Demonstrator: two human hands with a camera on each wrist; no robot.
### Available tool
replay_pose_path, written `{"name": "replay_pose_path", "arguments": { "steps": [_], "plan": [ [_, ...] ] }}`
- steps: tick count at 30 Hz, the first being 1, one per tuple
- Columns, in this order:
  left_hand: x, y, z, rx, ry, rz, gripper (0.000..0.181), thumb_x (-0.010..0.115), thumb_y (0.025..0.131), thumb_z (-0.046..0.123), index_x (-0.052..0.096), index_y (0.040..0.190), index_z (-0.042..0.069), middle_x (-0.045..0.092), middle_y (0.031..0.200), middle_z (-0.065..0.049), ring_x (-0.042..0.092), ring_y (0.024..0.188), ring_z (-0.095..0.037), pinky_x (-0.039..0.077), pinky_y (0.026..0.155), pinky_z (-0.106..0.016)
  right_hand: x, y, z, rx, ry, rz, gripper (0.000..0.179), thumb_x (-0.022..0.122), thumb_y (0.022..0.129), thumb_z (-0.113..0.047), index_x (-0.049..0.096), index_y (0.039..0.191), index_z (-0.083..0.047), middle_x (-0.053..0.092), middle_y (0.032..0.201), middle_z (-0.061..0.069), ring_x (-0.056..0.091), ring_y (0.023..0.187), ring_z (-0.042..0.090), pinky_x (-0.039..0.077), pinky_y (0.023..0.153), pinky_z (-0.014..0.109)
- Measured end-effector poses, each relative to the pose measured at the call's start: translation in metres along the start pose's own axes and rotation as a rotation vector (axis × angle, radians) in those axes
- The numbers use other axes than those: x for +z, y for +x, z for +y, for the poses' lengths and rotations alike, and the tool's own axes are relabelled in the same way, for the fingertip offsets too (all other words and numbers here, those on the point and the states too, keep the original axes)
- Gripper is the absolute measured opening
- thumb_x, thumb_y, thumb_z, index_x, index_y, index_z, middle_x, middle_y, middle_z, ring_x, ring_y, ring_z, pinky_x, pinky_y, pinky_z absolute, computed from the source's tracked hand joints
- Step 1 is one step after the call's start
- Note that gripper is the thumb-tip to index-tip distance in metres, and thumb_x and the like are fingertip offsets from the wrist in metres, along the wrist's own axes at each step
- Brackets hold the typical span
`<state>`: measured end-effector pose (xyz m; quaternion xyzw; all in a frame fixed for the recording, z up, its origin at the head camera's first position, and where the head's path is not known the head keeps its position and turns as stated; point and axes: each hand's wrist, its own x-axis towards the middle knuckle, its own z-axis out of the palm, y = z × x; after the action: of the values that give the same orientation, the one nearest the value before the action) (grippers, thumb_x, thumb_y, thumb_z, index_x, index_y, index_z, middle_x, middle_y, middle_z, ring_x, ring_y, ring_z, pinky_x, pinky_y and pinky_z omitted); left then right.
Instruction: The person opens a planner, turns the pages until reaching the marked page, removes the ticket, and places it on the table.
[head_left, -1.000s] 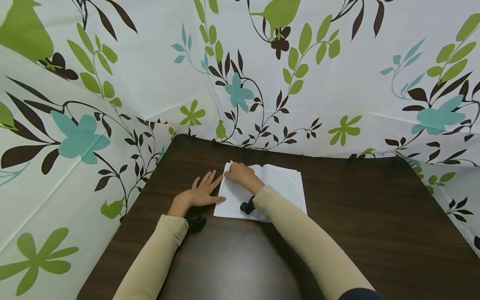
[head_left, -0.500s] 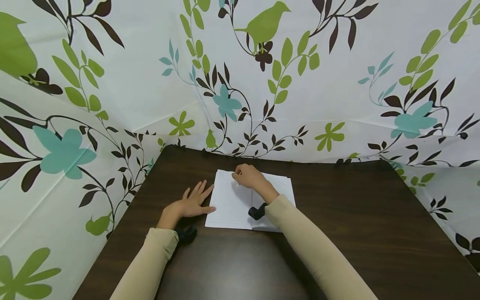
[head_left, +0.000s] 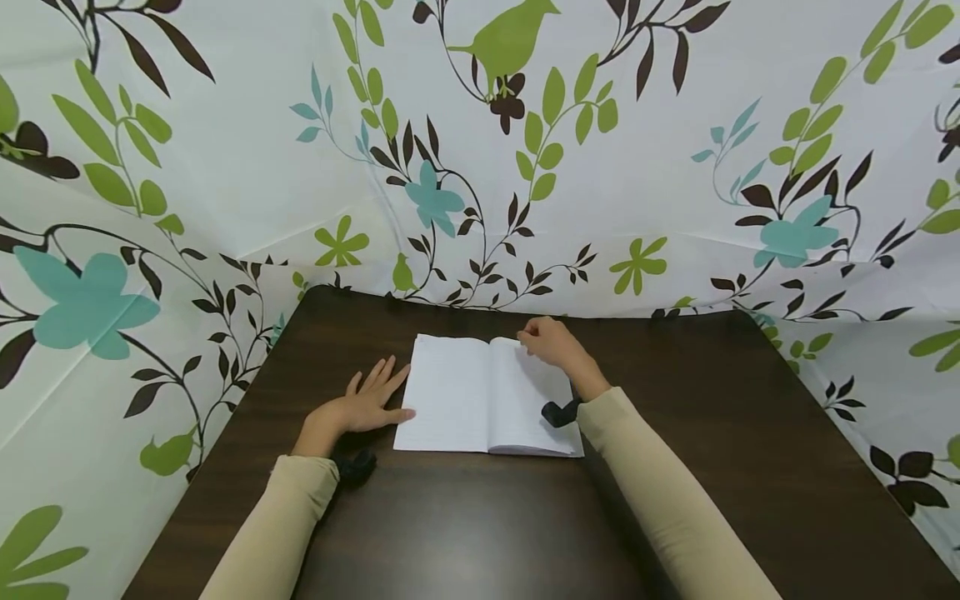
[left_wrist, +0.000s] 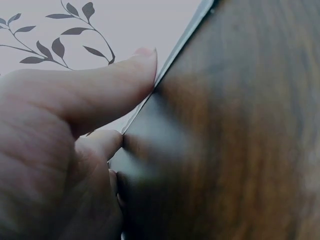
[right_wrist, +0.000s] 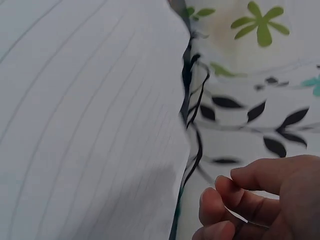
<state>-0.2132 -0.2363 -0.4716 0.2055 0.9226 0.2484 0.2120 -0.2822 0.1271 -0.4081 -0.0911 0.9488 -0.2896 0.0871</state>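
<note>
An open notebook (head_left: pixel 450 400) with lined white pages lies on the dark wooden table. My left hand (head_left: pixel 362 408) rests flat with its fingers spread, at the left edge of the notebook. In the left wrist view, its thumb (left_wrist: pixel 120 85) lies along that edge. My right hand (head_left: pixel 553 343) is over the top of the right-hand page (head_left: pixel 525 408). Its fingers (right_wrist: pixel 250 207) are curled, with the thumb close to the forefinger, and nothing shows between them. The lined page (right_wrist: pixel 90 120) fills the left of the right wrist view, apart from the fingertips.
The table (head_left: pixel 465 525) stretches out around the notebook. A white cloth (head_left: pixel 300 167) printed with leaves, flowers and birds hangs behind the table and down its sides. A black wrist device (head_left: pixel 561 412) sits at the right wrist, and another (head_left: pixel 355 469) at the left.
My right hand has moved right, from the top left corner of the notebook across the fold to above the right page. The left hand has stayed at the left edge. The head view has shifted.
</note>
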Motion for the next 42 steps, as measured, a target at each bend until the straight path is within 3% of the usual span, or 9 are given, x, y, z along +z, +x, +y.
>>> {"name": "replay_pose_path", "arguments": {
  "steps": [6, 10, 15, 20, 23, 29, 34, 42],
  "plan": [
    [-0.008, -0.005, -0.001, -0.008, 0.011, 0.01, 0.102, 0.052, 0.099, 0.068, 0.004, 0.169, 0.011, -0.015, 0.175, -0.021, -0.017, 0.162, -0.042, -0.016, 0.122, -0.071, -0.01, -0.001, 0.02, 0.02, -0.007, 0.002, 0.026, 0.058, 0.105, -0.025, 0.069, 0.103, -0.002, 0.071, 0.085, 0.009, 0.058, 0.071, 0.016, 0.045, 0.061, 0.025],
    [-0.008, -0.005, -0.004, -0.008, 0.016, 0.01, 0.102, 0.05, 0.099, 0.069, 0.004, 0.169, 0.011, -0.015, 0.174, -0.021, -0.017, 0.162, -0.042, -0.016, 0.122, -0.071, -0.013, -0.003, 0.031, -0.008, -0.023, -0.002, 0.025, 0.06, 0.104, -0.024, 0.071, 0.11, -0.002, 0.073, 0.093, 0.01, 0.064, 0.079, 0.018, 0.049, 0.068, 0.027],
    [-0.008, -0.001, -0.005, -0.007, 0.015, 0.013, 0.105, 0.051, 0.097, 0.073, 0.004, 0.169, 0.012, -0.015, 0.175, -0.02, -0.017, 0.162, -0.042, -0.015, 0.122, -0.071, -0.017, -0.003, 0.037, -0.029, -0.044, -0.013, 0.025, 0.063, 0.104, -0.024, 0.074, 0.114, -0.004, 0.074, 0.099, 0.011, 0.068, 0.086, 0.021, 0.053, 0.076, 0.032],
    [-0.014, -0.001, 0.0, -0.004, 0.01, 0.024, 0.105, 0.052, 0.097, 0.071, 0.005, 0.169, 0.012, -0.014, 0.175, -0.02, -0.016, 0.162, -0.042, -0.015, 0.122, -0.071, -0.023, 0.001, 0.039, -0.043, -0.081, -0.033, 0.028, 0.065, 0.103, -0.024, 0.075, 0.121, -0.005, 0.073, 0.103, 0.012, 0.062, 0.086, 0.021, 0.052, 0.076, 0.033],
    [-0.019, -0.003, 0.004, 0.002, 0.0, 0.013, 0.102, 0.053, 0.099, 0.067, 0.004, 0.169, 0.012, -0.016, 0.174, -0.021, -0.018, 0.161, -0.043, -0.016, 0.121, -0.072, -0.025, 0.001, 0.039, -0.044, -0.108, -0.063, 0.035, 0.067, 0.102, -0.025, 0.071, 0.13, -0.005, 0.07, 0.108, 0.014, 0.06, 0.088, 0.021, 0.051, 0.075, 0.032],
    [-0.022, -0.004, 0.008, 0.019, -0.027, 0.001, 0.1, 0.056, 0.1, 0.062, 0.004, 0.169, 0.011, -0.017, 0.173, -0.024, -0.02, 0.16, -0.045, -0.019, 0.119, -0.073, -0.021, -0.001, 0.043, -0.001, -0.162, -0.16, 0.068, 0.077, 0.096, -0.032, 0.051, 0.154, -0.005, 0.067, 0.113, 0.017, 0.058, 0.091, 0.023, 0.051, 0.077, 0.034],
    [-0.012, -0.002, 0.002, -0.015, 0.019, -0.004, 0.102, 0.052, 0.099, 0.068, 0.001, 0.169, 0.015, -0.017, 0.175, -0.019, -0.018, 0.162, -0.041, -0.015, 0.122, -0.07, -0.007, -0.003, 0.051, 0.0, -0.177, -0.175, 0.068, 0.079, 0.095, -0.03, 0.053, 0.152, -0.006, 0.068, 0.109, 0.014, 0.058, 0.09, 0.021, 0.051, 0.078, 0.033],
    [0.001, 0.001, -0.004, -0.005, 0.008, 0.006, 0.106, 0.049, 0.096, 0.076, 0.002, 0.17, 0.016, -0.016, 0.175, -0.017, -0.017, 0.162, -0.04, -0.014, 0.122, -0.07, 0.007, -0.009, 0.06, -0.049, -0.177, -0.094, 0.055, 0.081, 0.092, -0.024, 0.064, 0.142, -0.007, 0.073, 0.114, 0.017, 0.057, 0.087, 0.021, 0.05, 0.078, 0.034]
  ]
}}
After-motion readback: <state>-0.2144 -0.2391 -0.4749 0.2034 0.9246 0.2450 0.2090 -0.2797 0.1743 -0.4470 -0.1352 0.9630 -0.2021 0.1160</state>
